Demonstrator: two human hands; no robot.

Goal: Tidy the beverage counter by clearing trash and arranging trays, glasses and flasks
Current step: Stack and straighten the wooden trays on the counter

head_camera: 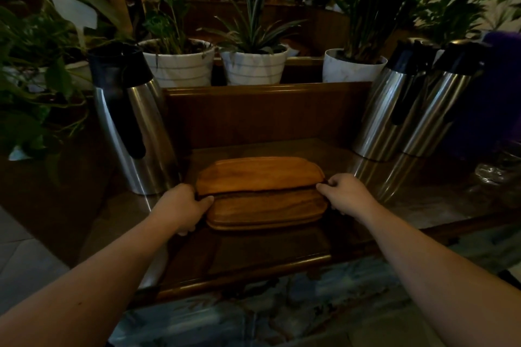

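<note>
Bare table (253, 248) is lying open in front of the stacked trays (259, 175), while one flask (132, 121) is crowding the left and two flasks (406, 104) are blocking the right

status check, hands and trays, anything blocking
Left hand and right hand grip the ends of the top wooden tray, tilted above the lower tray. Steel flasks flank both sides, clear of the trays.
</note>
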